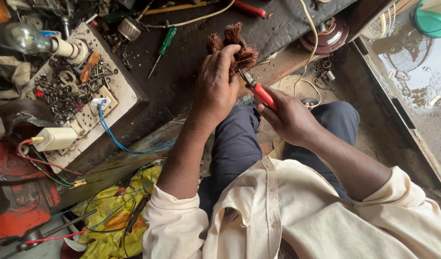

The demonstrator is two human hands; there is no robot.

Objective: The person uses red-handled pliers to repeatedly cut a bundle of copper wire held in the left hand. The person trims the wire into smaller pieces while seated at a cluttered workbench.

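Clearly, the left hand (214, 88) is clamped around a reddish-brown bundle of copper winding wire (235, 45), while the right hand (290, 120) grips red-handled pliers (258, 88) pointing up-left toward it.

**Hidden and cut off**

The left hand (214, 88) covers most of the copper coil (236, 44); only tufts show at 12 o'clock. The right hand (290, 120) hides the cutter's (257, 87) handles. The vise (17, 192) at 8 o'clock and the teal fan (434, 17) at 2 o'clock run off frame.
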